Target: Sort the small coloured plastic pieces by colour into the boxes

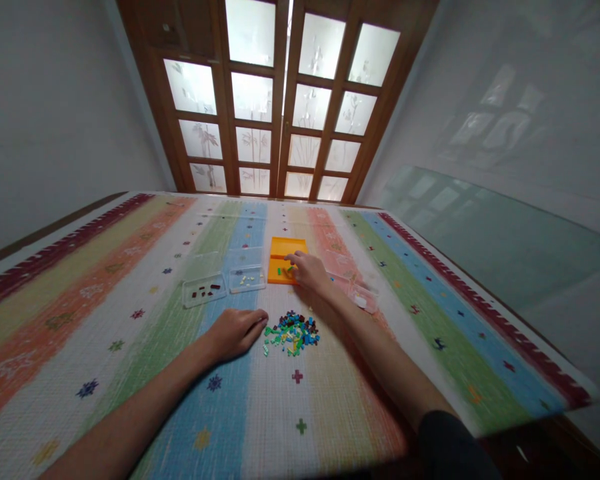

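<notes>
My right hand (307, 270) reaches over the open orange box (277, 277), its fingers bent and somewhat apart. Close under its fingertips lies a small green brick (291, 268), and another green brick (279, 271) sits to its left in the box. On the cloth nearer to me, my left hand (237, 331) rests curled with the fingers together, at the left edge of a pile of small toy bricks (295, 333). The pile mixes blue, green, brown and pale yellow pieces. Whatever the left fingers may hold is hidden.
Left of the box stand a clear tray (186, 295) with several dark brown bricks and a clear tray (247, 289) with several pale yellow ones. Another clear container (365, 298) is partly behind my right arm. A striped tablecloth (175, 393) covers the table; glazed doors stand beyond.
</notes>
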Tool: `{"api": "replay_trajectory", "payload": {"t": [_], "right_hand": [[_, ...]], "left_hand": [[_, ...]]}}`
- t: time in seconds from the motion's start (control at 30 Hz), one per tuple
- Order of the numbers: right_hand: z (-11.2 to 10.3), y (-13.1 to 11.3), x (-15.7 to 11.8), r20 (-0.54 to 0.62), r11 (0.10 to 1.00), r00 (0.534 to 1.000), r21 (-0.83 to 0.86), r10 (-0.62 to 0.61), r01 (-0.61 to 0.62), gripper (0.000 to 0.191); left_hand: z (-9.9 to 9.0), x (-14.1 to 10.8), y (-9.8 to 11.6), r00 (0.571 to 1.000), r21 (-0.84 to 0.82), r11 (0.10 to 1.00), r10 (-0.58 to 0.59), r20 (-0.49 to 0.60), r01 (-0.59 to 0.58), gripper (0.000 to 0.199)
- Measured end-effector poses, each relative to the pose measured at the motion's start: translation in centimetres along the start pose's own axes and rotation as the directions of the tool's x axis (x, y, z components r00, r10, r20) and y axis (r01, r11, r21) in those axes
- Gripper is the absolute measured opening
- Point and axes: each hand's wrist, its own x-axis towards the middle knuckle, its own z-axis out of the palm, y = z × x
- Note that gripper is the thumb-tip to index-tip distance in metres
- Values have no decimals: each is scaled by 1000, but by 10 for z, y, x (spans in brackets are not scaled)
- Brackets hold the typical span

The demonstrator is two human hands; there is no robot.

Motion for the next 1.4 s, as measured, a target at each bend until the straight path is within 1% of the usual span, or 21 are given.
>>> {"api": "replay_trajectory", "payload": {"t": [0.1,0.17,0.23,0.3,0.33,0.4,0.47,0.53,0.57,0.63,0.73,0.83,0.93,1.1,1.2,1.3,1.4], "right_hand": [[-3,2,-4,-21,1000,1000,24,-4,4,43],[-5,2,-9,-46,998,999,58,-18,21,39],[-7,0,-16,-66,989,995,117,-80,88,32],[-10,-5,-24,-56,958,979,201,-195,203,26],[-12,-8,-28,-37,933,965,249,-260,261,23],[-17,-17,-37,21,869,921,340,-389,360,19],[-22,-27,-45,79,808,863,403,-499,431,16],[-25,-37,-51,129,774,812,417,-569,476,18],[-25,-42,-53,155,772,796,405,-585,489,21],[-24,-50,-56,203,787,780,354,-592,505,23],[-19,-58,-58,249,801,765,282,-593,529,19],[-14,-61,-58,254,792,752,266,-608,550,16],[-12,-63,-59,252,789,750,267,-612,554,14],[-9,-60,-57,224,783,761,325,-609,531,10],[-8,-55,-53,200,777,768,351,-608,523,11],[-10,-46,-47,147,781,802,382,-579,494,11],[-14,-29,-39,112,803,858,430,-501,412,11]], "left_hand": [[-3,0,0,1000,-30,999,-21,23,22,27],[-5,0,0,999,-67,997,-34,41,37,27],[-7,0,0,997,-104,992,-62,50,67,26],[-9,1,1,994,-128,986,-105,33,108,26],[-10,1,1,992,-137,983,-124,12,124,27],[-12,1,2,988,-152,979,-147,-47,139,27],[-14,1,4,980,-157,979,-152,-131,131,27],[-16,1,4,963,-137,984,-147,-228,117,27],[-17,1,4,952,-118,987,-140,-271,111,26],[-18,1,4,934,-73,992,-122,-335,103,26],[-19,2,3,921,-11,996,-81,-380,83,24],[-17,3,2,905,43,997,-34,-423,57,21],[-14,4,2,889,77,995,-14,-458,56,18],[-13,4,1,878,77,993,-46,-477,94,15],[-14,3,-1,858,92,991,-40,-513,101,13],[-16,1,-4,852,92,992,-30,-523,91,12],[-17,0,-6,872,76,996,-10,-489,54,14]]}}
